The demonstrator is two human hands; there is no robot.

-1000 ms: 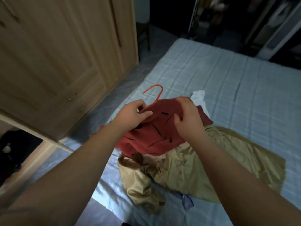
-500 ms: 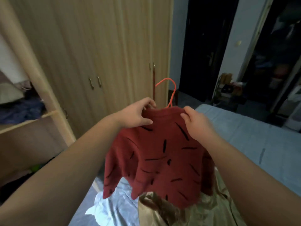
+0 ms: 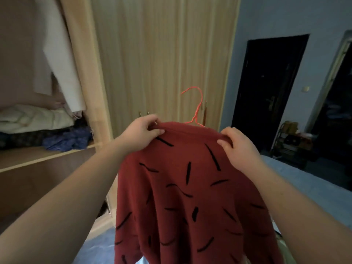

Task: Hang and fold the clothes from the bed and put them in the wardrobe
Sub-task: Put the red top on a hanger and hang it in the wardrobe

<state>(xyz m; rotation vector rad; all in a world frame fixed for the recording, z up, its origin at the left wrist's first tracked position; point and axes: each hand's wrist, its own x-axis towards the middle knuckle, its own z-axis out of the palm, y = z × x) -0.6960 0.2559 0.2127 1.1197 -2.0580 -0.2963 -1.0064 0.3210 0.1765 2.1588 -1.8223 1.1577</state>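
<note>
A dark red sweater (image 3: 186, 197) with black dashes hangs in front of me on an orange hanger (image 3: 196, 109), whose hook sticks up above the collar. My left hand (image 3: 142, 133) pinches the sweater's left shoulder, and my right hand (image 3: 238, 147) grips the right shoulder. The light wooden wardrobe (image 3: 162, 63) stands straight ahead with its middle doors closed. Its left section is open, showing a shelf (image 3: 43, 157). The bed (image 3: 304, 180) lies low at the right, mostly hidden behind the sweater and my arms.
On the open shelf lie a pale folded quilt (image 3: 32, 119) and dark blue clothes (image 3: 66, 140), with a beige garment (image 3: 61, 63) hanging above. A dark doorway (image 3: 266, 88) and a small rack (image 3: 291, 143) of items stand at the right.
I have lifted the red sweater on its hanger off the bed and raised it. My view has swung up from the bed to the wardrobe.
</note>
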